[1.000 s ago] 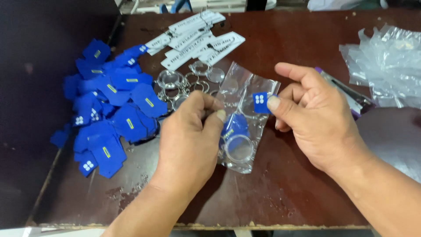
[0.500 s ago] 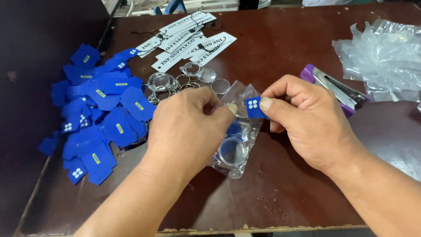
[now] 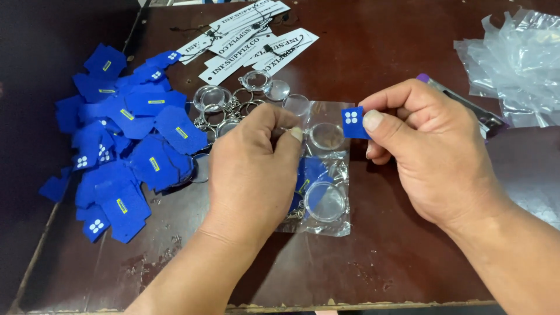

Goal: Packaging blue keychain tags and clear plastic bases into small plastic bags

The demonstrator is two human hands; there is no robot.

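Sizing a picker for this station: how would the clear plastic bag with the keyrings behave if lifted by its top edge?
The clear bag looks thin and creased, so probably floppy, sagging around the round clear keyrings inside. Its glossy film may slip in a light grip; the left hand pinches its opening. The contents would likely slide to the bottom and swing.

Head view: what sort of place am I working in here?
Likely a small hand-packing bench, not a factory line. A worn dark wooden table holds a heap of blue tags, loose clear keyrings, white printed cards and spare plastic bags; both hands work at a clear bag.
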